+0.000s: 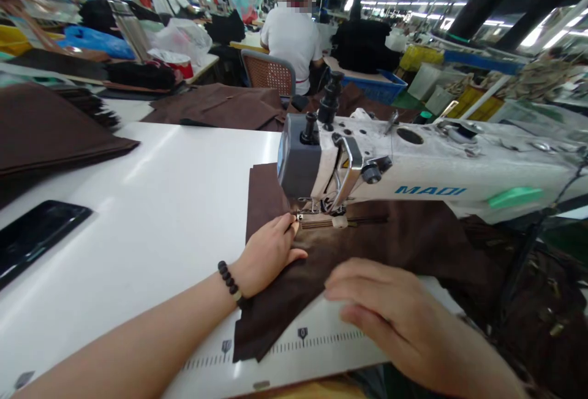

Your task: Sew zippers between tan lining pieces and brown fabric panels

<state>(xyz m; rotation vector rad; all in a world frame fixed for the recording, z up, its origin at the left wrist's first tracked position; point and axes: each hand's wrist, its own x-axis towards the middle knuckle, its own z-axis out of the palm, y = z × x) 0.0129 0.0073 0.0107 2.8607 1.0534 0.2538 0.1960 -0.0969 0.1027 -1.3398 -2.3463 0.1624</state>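
Note:
Brown fabric (399, 233) lies under the head of a white sewing machine (427, 166), its lower corner reaching the table's printed ruler. Flat on the cloth, my left hand (269, 252) has its fingertips beside the presser foot (301, 216) and its thumb spread apart. A dark bead bracelet (228, 281) circles that wrist. Along the needle area runs a narrow ridged strip (316, 224) on the fabric; its exact kind is unclear. My right hand (386, 310), slightly blurred, is at the fabric's near edge with fingers extended and nothing visible in it. Whether it touches the cloth I cannot tell.
A black phone (41, 236) rests on the white table (184, 203) at left. Folded brown fabric (50, 129) is stacked behind it, with more brown pieces (225, 105) along the back edge. More dark cloth (542, 307) hangs at right. A person (294, 40) sits ahead, facing away.

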